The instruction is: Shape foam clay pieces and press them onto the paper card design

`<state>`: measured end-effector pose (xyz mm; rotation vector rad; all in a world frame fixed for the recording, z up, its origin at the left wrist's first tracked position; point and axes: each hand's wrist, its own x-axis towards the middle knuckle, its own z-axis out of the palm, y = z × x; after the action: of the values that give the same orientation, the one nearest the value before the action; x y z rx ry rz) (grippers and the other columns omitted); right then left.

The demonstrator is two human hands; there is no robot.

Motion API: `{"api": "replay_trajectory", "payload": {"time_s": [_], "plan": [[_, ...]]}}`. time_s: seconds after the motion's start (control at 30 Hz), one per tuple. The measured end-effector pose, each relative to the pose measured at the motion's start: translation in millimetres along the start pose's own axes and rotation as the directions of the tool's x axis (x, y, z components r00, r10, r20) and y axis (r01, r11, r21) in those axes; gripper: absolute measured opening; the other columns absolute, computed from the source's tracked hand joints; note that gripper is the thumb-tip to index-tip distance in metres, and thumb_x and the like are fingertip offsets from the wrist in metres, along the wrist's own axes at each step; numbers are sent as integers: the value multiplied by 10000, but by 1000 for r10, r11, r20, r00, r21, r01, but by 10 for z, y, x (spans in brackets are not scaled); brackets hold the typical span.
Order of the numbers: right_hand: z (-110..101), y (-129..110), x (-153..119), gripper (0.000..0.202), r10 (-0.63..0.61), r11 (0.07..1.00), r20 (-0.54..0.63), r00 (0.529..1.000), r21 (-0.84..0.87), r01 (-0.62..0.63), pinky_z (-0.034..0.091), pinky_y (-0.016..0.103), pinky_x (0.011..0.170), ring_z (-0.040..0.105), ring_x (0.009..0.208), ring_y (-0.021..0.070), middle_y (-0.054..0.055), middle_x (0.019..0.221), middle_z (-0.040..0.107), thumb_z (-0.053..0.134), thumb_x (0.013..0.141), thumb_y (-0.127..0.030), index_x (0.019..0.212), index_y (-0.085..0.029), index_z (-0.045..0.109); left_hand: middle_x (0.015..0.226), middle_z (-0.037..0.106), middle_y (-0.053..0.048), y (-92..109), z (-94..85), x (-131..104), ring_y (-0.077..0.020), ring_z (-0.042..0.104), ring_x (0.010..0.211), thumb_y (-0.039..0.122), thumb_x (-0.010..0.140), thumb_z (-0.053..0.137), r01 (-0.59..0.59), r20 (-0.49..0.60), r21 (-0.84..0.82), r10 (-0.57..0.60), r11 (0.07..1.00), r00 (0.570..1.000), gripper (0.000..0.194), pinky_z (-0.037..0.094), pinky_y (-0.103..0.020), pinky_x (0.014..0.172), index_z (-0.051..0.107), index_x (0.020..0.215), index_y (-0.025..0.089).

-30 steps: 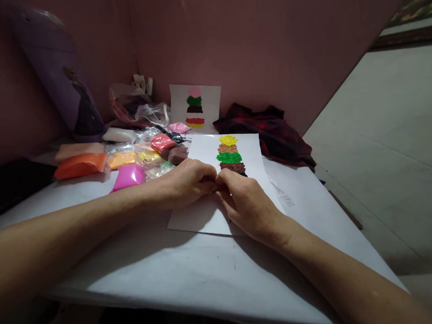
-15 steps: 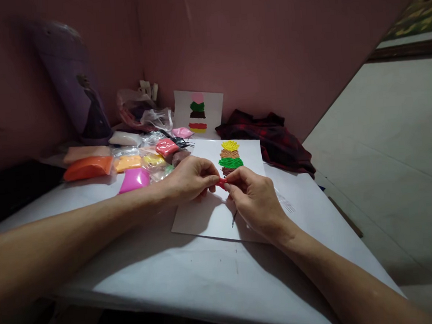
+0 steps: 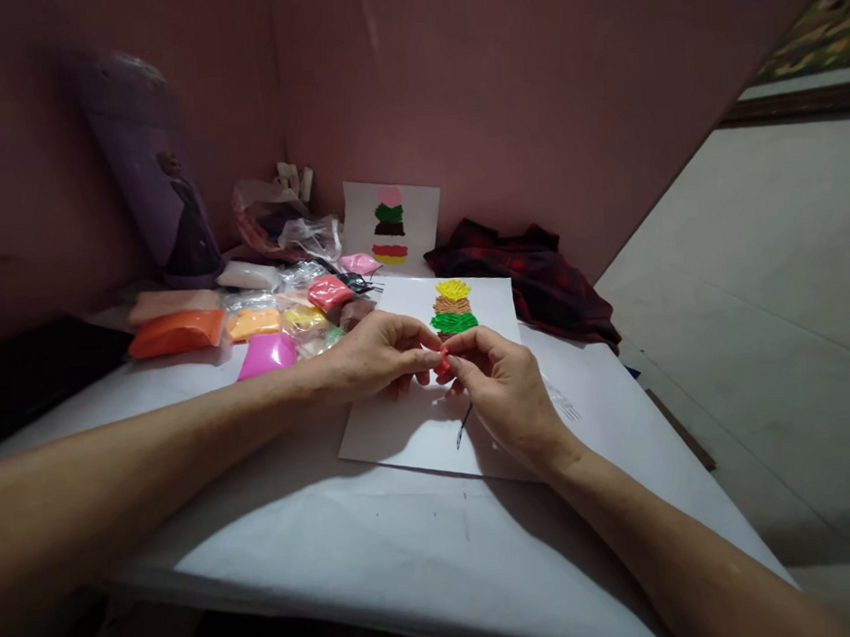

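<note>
Here, a small red piece of clay (image 3: 442, 361) sits pinched between the fingertips of both hands, just above the centre of the frame. The left hand (image 3: 373, 356) grips it from the left and the right hand (image 3: 504, 391) from the right, both closed on it over a white sheet of paper (image 3: 418, 426). Just above the hands, that sheet carries a stack of clay layers (image 3: 452, 307) (yellow, tan, green, then brown, the lowest partly hidden). Left of it lie clay packets (image 3: 265, 320) in orange, pink and yellow. A second sheet with a coloured stack (image 3: 389, 222) leans on the wall above, beside a dark red cloth (image 3: 530, 267) on the white table (image 3: 383, 545).
</note>
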<state>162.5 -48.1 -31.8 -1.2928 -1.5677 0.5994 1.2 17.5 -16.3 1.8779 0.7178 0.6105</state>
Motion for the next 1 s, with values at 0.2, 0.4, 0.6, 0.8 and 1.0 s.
{"api": "replay_trajectory", "payload": {"time_s": [0.2,0.4,0.6,0.8,1.0], "plan": [[13,-20,-17,124,10,991,19,1000,132,-12,546,286,555,637,641,142,24,765,647,543,863,-281,921,-175,570,626,589,-2,60,20,-13,-54,481,445,253,817,575,45,-94,31,-42,999,995,183,374,-182,429,642,783,86],[30,-29,-12,167,62,985,55,997,160,-70,525,272,557,637,658,149,21,723,652,651,790,-296,858,-171,563,615,578,16,49,29,-3,-54,485,438,272,824,559,11,-63,37,-9,999,998,182,368,-173,414,601,752,109],[-12,-63,-1,110,78,987,-10,997,145,-76,519,263,514,602,559,113,-2,711,621,630,790,-261,818,-167,577,548,548,30,62,44,20,-46,454,390,195,827,550,50,-209,32,-42,998,977,155,338,-168,381,552,690,123],[-52,7,65,81,124,986,-103,987,122,-111,514,255,487,603,538,112,-7,681,609,616,777,-237,780,-167,575,574,571,6,94,-28,25,-53,454,428,177,831,557,8,-356,-124,-52,992,933,162,383,-181,396,572,686,106],[1,18,48,92,88,978,-42,995,196,-78,544,269,544,632,621,132,3,699,627,624,790,-252,809,-167,593,602,569,17,111,9,-11,-59,480,483,241,791,634,28,-200,-76,-43,997,979,168,397,-167,410,670,851,88]]}}
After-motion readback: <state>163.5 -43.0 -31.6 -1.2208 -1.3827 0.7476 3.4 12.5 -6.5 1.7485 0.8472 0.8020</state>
